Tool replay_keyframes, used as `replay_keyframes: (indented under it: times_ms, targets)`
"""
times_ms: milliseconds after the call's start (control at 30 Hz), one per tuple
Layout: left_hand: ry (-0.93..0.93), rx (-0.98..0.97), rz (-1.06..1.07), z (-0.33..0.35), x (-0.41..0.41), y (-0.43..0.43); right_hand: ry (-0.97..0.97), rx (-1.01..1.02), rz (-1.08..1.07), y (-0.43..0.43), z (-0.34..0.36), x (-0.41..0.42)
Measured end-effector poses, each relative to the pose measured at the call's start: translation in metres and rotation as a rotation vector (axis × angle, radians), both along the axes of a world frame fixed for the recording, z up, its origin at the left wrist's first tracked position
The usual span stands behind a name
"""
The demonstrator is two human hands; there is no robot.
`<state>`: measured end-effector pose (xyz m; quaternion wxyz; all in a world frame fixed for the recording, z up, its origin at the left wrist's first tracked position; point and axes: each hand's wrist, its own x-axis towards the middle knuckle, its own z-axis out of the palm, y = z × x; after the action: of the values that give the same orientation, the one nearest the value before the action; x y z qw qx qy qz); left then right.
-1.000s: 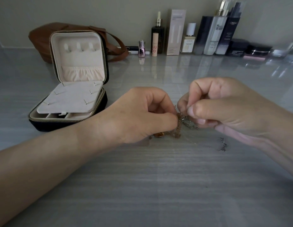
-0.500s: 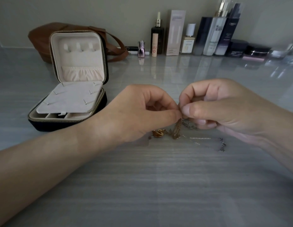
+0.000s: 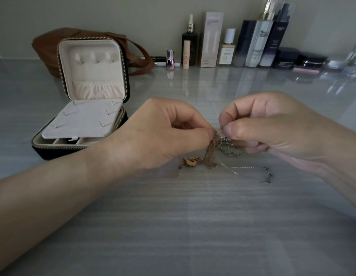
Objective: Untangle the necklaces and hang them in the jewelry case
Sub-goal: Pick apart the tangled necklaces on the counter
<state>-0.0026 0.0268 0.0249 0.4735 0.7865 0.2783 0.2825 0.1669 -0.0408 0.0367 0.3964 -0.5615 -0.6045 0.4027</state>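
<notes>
The left hand (image 3: pixel 163 134) and the right hand (image 3: pixel 272 128) each pinched the tangled necklaces (image 3: pixel 219 148) between thumb and forefinger, well to the right of the jewelry case (image 3: pixel 97 73). The chains hung from the pinch, their ends and a gold pendant (image 3: pixel 190 161) trailing on the table (image 3: pixel 193 226). The case stood open, lid upright.

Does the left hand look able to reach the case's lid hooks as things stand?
Probably not yet: the left hand pinches the tangled chains together with the right hand. Nothing stands between it and the open case, so it likely reaches once it lets go.
</notes>
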Motion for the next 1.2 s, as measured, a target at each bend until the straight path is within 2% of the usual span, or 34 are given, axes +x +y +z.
replay_keyframes:
  times_ms: [133, 300, 533, 833, 933, 1067, 1200]
  targets:
    - [0.004, -0.005, 0.007, 0.0014, -0.0014, 0.0009, -0.087, 0.027, -0.027, 0.0004, -0.0008, -0.0021]
    - [0.049, 0.043, -0.013, 0.0019, -0.0015, -0.0012, -0.005, 0.001, -0.002, -0.0001, -0.0008, 0.0002]
    - [0.101, 0.106, -0.036, 0.0036, -0.0016, -0.0051, 0.008, -0.016, 0.017, -0.0006, -0.0004, -0.0003]
    - [0.050, -0.002, -0.007, 0.0025, -0.0017, 0.0017, 0.077, -0.021, 0.007, -0.0010, 0.0003, 0.0030]
    - [0.039, -0.021, 0.003, 0.0030, -0.0021, 0.0019, 0.055, -0.005, -0.001, -0.0025, 0.0016, 0.0012]
    - [0.023, -0.031, 0.014, 0.0040, -0.0014, 0.0012, -0.114, 0.031, 0.042, -0.0028, -0.0002, -0.0026]
    - [0.051, 0.023, 0.019, 0.0027, -0.0022, 0.0030, -0.192, 0.058, 0.004, -0.0031, 0.0000, -0.0026]
